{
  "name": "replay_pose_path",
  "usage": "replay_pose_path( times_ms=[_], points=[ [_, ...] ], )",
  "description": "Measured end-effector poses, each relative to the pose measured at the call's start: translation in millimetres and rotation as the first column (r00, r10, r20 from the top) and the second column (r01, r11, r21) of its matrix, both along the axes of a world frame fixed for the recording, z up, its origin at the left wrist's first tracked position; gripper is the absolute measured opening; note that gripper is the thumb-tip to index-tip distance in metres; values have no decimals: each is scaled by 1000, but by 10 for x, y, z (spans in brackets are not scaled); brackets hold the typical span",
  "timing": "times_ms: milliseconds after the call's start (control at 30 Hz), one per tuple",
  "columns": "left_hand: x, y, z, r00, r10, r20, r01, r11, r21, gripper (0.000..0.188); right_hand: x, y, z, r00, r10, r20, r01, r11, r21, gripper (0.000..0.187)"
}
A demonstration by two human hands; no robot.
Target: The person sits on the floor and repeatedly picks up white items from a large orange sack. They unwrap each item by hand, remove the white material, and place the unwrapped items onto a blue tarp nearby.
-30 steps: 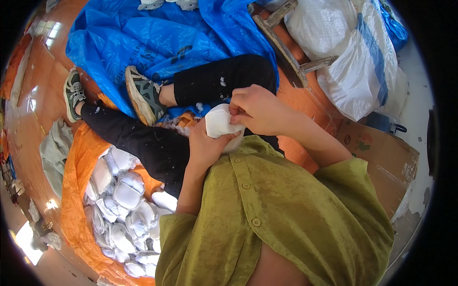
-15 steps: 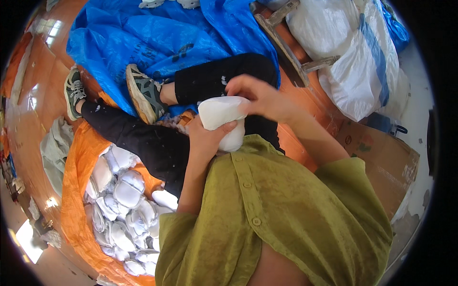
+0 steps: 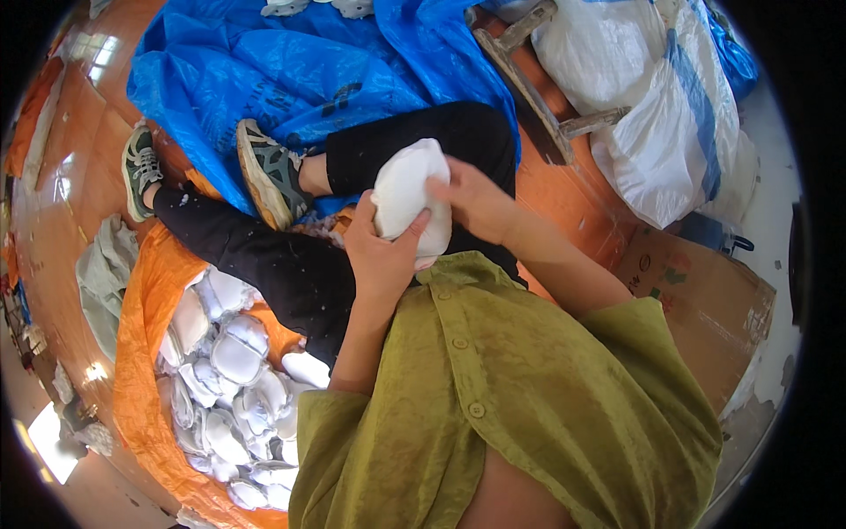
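In front of my lap a plump white padded piece (image 3: 405,189) stands tilted upright. My left hand (image 3: 381,242) is closed around its lower left side, the thumb lying across its front face. At its right edge is my right hand (image 3: 476,201), slightly smeared; one digit presses on the front and the other fingers are partly hidden behind the edge. To the left of my lap, an orange sack (image 3: 141,353) lies open, filled with several similar white padded pieces (image 3: 238,348).
A blue plastic sheet (image 3: 264,66) spreads beyond my legs. At the far right, a wooden stool frame (image 3: 529,93) lies beside white woven sacks (image 3: 656,115). Nearer on the right is a cardboard box (image 3: 705,300). A grey cloth (image 3: 106,273) lies by the orange sack.
The white padded piece has been turned more upright and raised slightly. My right hand has come down from above its top corner onto its right side; my left hand keeps hold.
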State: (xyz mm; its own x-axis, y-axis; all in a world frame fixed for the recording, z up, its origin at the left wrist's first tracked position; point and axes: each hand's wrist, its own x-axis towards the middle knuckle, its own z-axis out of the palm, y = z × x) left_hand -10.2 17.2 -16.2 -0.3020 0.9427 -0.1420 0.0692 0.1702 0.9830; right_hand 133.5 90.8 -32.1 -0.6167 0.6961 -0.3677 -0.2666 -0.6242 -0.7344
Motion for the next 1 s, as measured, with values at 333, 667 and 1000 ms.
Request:
replay_pose_path(
  times_ms=[333, 667, 1000],
  points=[
    [-53, -32, 66, 966, 62, 252, -88, 992, 92, 24, -74, -11, 28, 975, -203, 92, 201, 979, 26, 37],
    [-131, 73, 108, 927, 175, 332, -205, 977, 59, 38, -102, -39, 162, 925, -220, 309, 111, 936, 334, 38],
    [-363, -6, -267, 807, 254, -533, -267, 962, 53, 39, -74, -140, 323, 797, -264, 543, -218, 713, 667, 42]
  ],
)
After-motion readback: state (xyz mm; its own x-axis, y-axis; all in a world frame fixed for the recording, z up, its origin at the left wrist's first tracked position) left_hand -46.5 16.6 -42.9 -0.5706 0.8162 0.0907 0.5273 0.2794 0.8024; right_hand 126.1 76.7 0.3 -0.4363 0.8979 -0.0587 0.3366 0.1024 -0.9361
